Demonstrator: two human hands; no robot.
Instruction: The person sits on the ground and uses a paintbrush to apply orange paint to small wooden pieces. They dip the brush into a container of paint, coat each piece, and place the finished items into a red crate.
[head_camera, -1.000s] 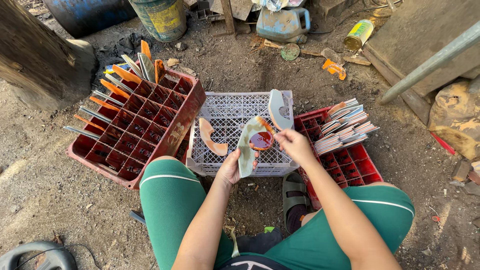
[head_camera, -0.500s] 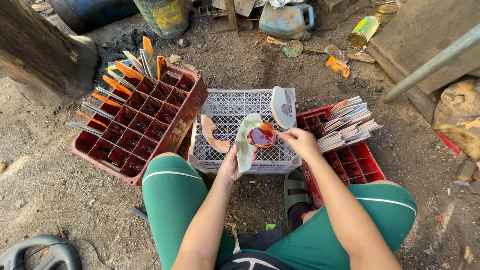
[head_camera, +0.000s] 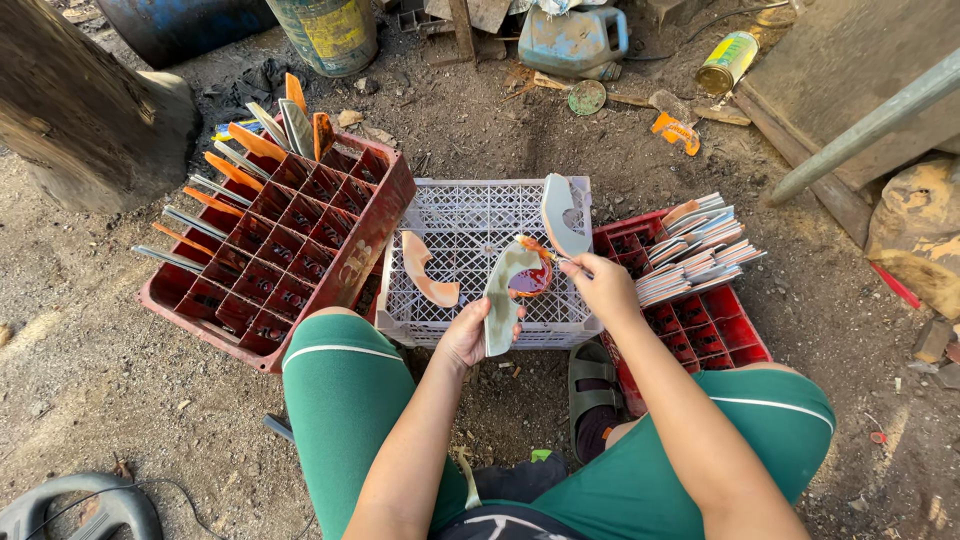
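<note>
My left hand grips a pale grey-green curved flat piece upright over the white plastic crate. A wet red-orange patch covers its upper part. My right hand pinches a small brush whose tip touches that patch. Another grey curved piece stands on the crate's right rim. An orange-coated piece lies on the crate's top at the left.
A red compartment crate at left holds several coated pieces upright along its far edges. A second red crate at right carries a stack of flat pieces. A drum, jug and can stand behind on dirt ground.
The red-orange patch on the held piece has grown a little as my right hand worked the brush. Both hands stay over the white crate.
</note>
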